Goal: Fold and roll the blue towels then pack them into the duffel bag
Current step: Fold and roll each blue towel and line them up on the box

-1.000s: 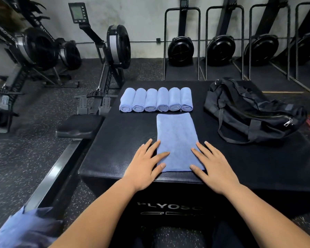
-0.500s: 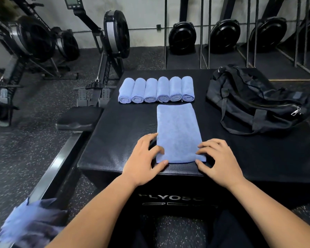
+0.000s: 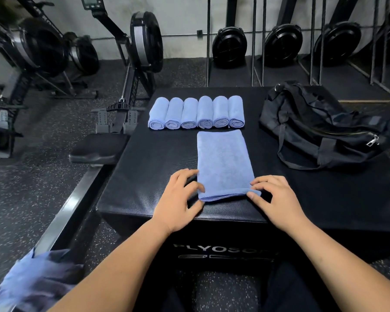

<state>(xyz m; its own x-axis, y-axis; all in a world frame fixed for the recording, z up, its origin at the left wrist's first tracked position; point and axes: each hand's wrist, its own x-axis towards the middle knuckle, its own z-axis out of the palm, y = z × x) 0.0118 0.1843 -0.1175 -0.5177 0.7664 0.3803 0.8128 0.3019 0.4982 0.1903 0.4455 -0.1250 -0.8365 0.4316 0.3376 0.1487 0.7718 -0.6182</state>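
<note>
Where they lay flat before, both hands' fingers (image 3: pixel 254 183) now pinch the folded towel's (image 3: pixel 223 163) near edge.

Black plyo box (image 3: pixel 144 176), rowing machines (image 3: pixel 142 41)

Dim, even indoor light, wide-angle view.
Soft shadows only; edges bow outward, and the lower-left corner is smeared with motion blur.

A: What is obscured near the hands?
B: The left hand (image 3: pixel 178 197) covers the towel's (image 3: pixel 224 163) near-left corner; the right hand (image 3: pixel 277 199) covers its near-right corner.

A: And elsewhere?
B: Blue cloth (image 3: pixel 34 280), bottom left, is blurred and cropped. The bag's (image 3: pixel 324 129) right end meets the frame edge. Box lettering (image 3: pixel 223 249) is partly dark, unreadable.
</note>
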